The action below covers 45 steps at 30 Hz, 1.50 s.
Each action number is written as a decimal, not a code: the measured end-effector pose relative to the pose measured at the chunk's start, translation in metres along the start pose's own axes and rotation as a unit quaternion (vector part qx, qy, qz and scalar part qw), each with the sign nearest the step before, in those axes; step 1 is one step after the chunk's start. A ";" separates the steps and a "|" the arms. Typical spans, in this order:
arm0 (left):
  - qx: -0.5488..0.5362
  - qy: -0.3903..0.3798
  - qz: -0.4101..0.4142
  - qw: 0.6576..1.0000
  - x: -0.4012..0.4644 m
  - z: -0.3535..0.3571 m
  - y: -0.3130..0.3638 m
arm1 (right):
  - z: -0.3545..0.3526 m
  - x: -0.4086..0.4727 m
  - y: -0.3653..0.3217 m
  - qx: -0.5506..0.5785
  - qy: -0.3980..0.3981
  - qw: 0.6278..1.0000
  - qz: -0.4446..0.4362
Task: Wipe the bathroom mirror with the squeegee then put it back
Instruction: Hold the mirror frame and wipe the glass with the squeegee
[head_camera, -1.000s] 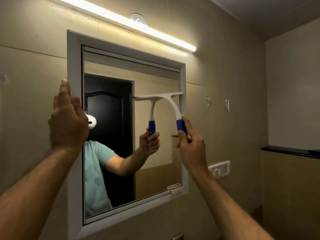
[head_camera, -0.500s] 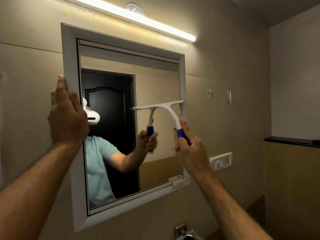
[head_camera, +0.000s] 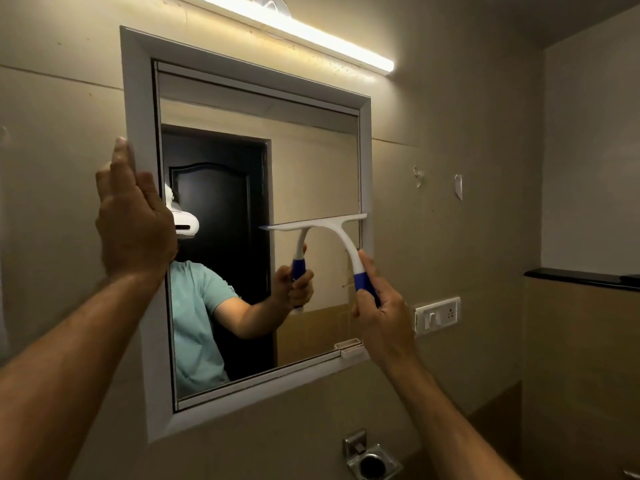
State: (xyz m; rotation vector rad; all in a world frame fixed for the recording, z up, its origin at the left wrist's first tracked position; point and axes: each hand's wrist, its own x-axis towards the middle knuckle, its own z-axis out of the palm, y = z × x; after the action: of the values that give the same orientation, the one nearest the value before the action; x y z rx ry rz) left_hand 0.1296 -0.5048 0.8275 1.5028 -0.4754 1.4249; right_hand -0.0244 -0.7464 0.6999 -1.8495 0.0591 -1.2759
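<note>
The bathroom mirror (head_camera: 311, 161) hangs on the beige wall in a white frame (head_camera: 138, 133). A white squeegee (head_camera: 341, 233) with a blue grip has its blade pressed flat against the glass at mid height on the right half, its right end touching the frame. My right hand (head_camera: 381, 310) is closed around the blue grip from below. My left hand (head_camera: 133, 220) lies flat with fingers together on the frame's left edge, holding nothing. The glass reflects the squeegee, an arm and a dark door.
A lit tube light (head_camera: 298, 29) runs above the mirror. A white switch plate (head_camera: 438, 315) sits on the wall right of the frame. A metal holder (head_camera: 372, 460) is fixed below the mirror. A dark ledge (head_camera: 581, 277) tops the right wall.
The squeegee blade has slid down the right half of the mirror with my right hand. My left hand stays on the frame's left edge.
</note>
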 end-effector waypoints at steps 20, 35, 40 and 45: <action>-0.013 -0.004 0.006 1.000 -0.002 0.000 -0.005 | 0.014 -0.039 0.011 0.009 -0.016 0.999 0.038; -0.041 -0.014 0.031 0.999 -0.022 0.000 -0.034 | 0.011 -0.065 0.026 -0.023 -0.022 0.998 0.051; -0.038 -0.009 0.026 0.999 -0.027 -0.002 -0.032 | 0.016 -0.098 0.042 -0.012 -0.031 0.995 0.097; -0.035 -0.001 0.026 0.999 -0.030 -0.004 -0.029 | 0.013 -0.096 0.032 -0.003 -0.024 0.996 0.091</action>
State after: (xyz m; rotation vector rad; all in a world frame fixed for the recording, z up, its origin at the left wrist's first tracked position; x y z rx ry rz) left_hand 0.1435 -0.4983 0.7884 1.4449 -0.5644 1.4323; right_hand -0.0468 -0.7127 0.6066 -1.8345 0.2017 -1.1050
